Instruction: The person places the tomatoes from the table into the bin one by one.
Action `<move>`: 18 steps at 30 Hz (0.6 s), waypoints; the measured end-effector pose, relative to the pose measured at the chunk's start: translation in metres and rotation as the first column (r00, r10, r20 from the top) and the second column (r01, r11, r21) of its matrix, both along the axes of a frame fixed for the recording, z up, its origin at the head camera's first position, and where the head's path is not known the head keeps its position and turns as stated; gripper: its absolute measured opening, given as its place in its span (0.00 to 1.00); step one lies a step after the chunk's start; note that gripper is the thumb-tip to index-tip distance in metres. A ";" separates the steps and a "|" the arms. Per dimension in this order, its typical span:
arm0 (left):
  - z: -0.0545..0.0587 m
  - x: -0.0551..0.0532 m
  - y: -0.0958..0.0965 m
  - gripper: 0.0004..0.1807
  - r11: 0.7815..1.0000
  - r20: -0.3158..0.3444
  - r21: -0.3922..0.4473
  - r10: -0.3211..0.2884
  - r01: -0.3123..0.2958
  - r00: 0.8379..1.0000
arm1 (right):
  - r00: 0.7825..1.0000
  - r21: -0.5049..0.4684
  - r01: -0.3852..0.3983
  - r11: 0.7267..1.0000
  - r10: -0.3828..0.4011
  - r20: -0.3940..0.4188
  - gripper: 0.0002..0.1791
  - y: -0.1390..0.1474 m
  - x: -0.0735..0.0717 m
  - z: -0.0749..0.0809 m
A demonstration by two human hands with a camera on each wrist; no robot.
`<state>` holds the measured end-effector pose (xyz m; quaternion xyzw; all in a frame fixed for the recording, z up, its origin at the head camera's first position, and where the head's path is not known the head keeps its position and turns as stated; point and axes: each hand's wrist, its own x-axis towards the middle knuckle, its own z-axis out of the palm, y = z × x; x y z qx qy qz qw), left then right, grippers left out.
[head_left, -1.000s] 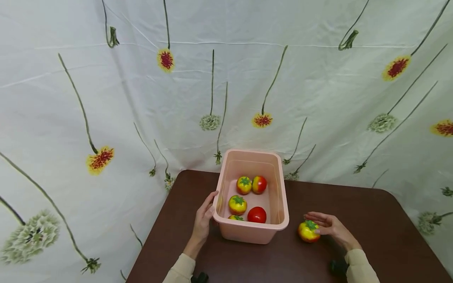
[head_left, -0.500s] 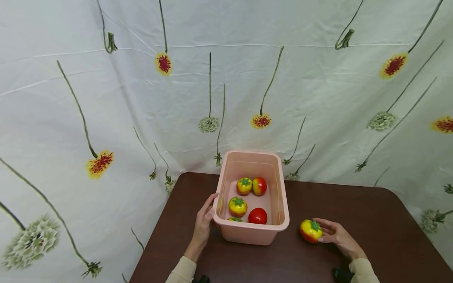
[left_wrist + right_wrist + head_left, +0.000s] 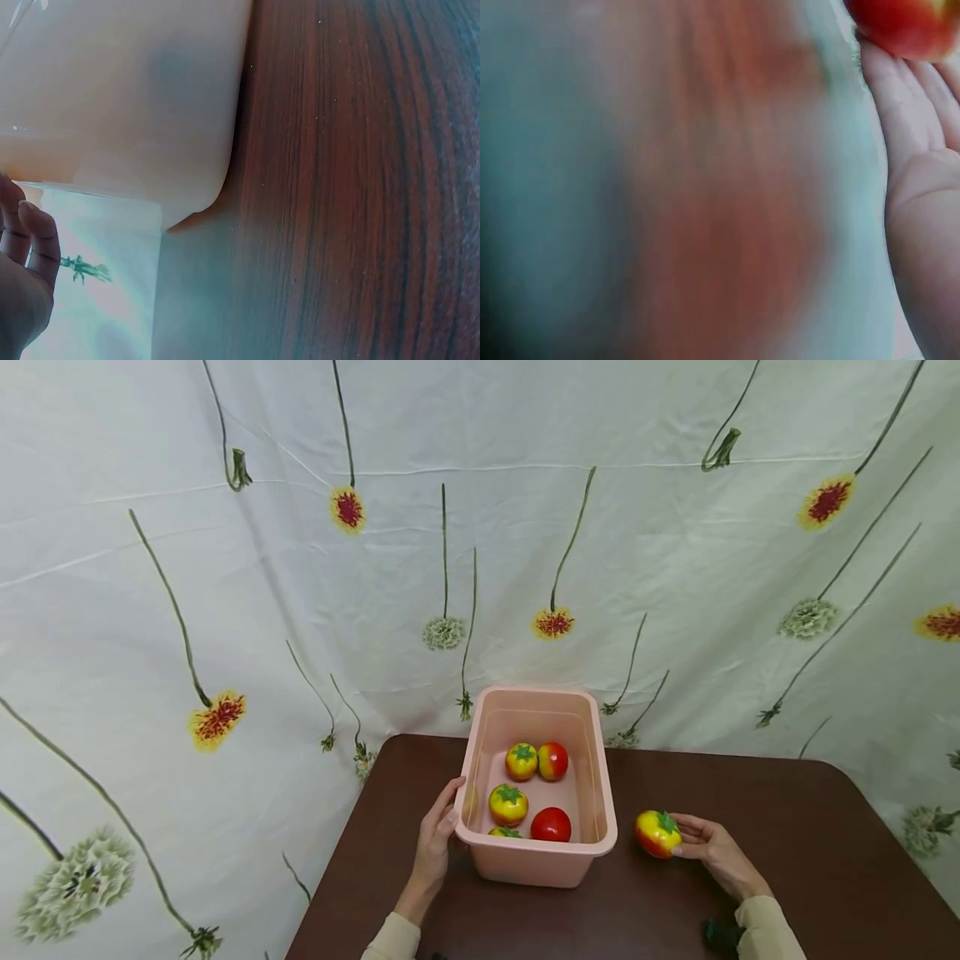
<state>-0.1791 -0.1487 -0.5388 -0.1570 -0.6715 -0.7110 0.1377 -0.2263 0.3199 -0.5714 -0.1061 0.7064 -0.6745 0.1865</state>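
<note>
My left hand (image 3: 433, 847) holds the left side of a pink plastic bin (image 3: 536, 864) near its front corner. In the left wrist view its curled fingers (image 3: 43, 236) lie against the bin's wall (image 3: 112, 112). To the right of the bin, my right hand (image 3: 716, 856) pinches a yellow-and-red toy tomato (image 3: 655, 837) with a green leafy top. The tomato appears slightly above the table. Its red underside (image 3: 907, 26) shows at the fingertips in the right wrist view. Inside the bin lie several similar pieces, among them a yellow one (image 3: 507, 807) and a red one (image 3: 551, 824).
The bin stands on a dark brown wooden table (image 3: 592, 914). Behind the table hangs a pale cloth (image 3: 390, 577) printed with flowers. Dark wood surface lies between the bin and my right hand. The right wrist view is mostly blurred.
My right hand has taken hold of the toy tomato and raised it a little. The left hand keeps its place on the bin. The head view has tilted slightly upward.
</note>
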 end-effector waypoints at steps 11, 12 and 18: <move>0.003 0.000 0.001 0.28 1.000 0.023 0.012 0.013 -0.014 1.000 | 0.963 -0.147 0.236 0.961 -0.251 -0.096 0.23 -0.009 -0.039 0.022; 0.003 0.001 0.001 0.28 1.000 0.025 0.010 0.009 -0.010 1.000 | 0.961 -0.169 0.240 0.956 -0.259 -0.099 0.22 -0.009 -0.042 0.025; 0.005 0.002 -0.001 0.28 1.000 0.012 0.003 -0.004 0.004 1.000 | 0.959 -0.181 0.249 0.951 -0.269 -0.094 0.26 -0.011 -0.054 0.046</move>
